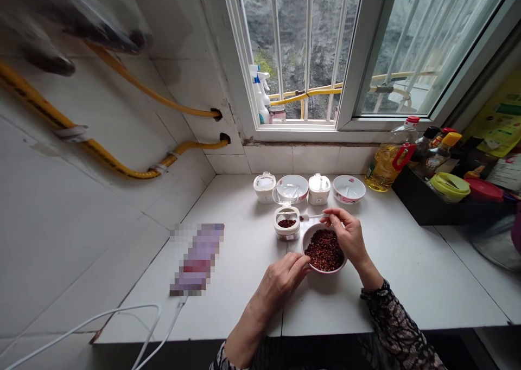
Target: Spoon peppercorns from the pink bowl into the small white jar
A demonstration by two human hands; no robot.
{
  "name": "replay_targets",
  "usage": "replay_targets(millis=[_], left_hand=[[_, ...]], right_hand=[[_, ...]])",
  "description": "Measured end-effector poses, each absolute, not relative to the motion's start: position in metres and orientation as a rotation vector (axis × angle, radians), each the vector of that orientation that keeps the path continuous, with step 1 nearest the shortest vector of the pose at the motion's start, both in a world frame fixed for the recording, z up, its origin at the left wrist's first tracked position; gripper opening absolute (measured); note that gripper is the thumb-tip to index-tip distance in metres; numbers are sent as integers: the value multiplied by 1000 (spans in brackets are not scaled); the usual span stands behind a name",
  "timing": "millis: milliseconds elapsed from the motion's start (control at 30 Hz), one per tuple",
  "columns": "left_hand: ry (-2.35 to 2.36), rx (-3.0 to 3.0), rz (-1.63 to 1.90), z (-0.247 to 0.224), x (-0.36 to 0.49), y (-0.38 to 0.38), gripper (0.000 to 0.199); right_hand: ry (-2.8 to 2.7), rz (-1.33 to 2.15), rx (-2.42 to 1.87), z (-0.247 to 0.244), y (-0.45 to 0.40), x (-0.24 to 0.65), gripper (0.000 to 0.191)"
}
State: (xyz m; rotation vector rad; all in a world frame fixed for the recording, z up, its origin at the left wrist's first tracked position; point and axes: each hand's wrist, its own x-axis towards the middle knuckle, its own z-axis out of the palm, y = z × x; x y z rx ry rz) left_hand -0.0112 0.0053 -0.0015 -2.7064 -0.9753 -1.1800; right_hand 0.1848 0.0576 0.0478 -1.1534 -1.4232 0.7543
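Observation:
My left hand (285,275) grips the left rim of a white bowl (324,273) filled with dark red peppercorns (324,250). Above the bowl's back right edge, my right hand (345,231) pinches the handle of a small white spoon (311,216). The spoon's head points left, beside the open mouth of a small clear jar (287,226) with a cream rim. Some of the same dark red peppercorns lie in that jar, and its lid is flipped up at the back.
Behind stand two lidded white jars (264,188) (319,189) and two white bowls (293,187) (349,189). An oil bottle (385,161) and a black rack (419,199) of condiments are at the right. A blurred purple object (199,259) with a white cable (173,324) lies left.

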Motion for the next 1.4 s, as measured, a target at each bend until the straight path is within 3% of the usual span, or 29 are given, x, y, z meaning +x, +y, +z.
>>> replay_targets(millis=[200,300,467,700,1400], left_hand=[[-969,-2707,-1183,-5,-12,6,16],[-993,-2707,-1176,-5,-12,5,17],[-1014,-2736,-1135,-3,-13,4,18],[-1007,-2717,-1128,-4,-13,4,19],[-1000,-2711,-1145,-3,-13,5,19]], right_hand=[[-1898,246,-932,48,55,165,26],[-1936,164,-907,50,54,169,27],[-1766,169,-1057,54,52,192,19],[-2034,146,-1193,41,54,196,20],[-1796,543,-1368,36,58,191,25]])
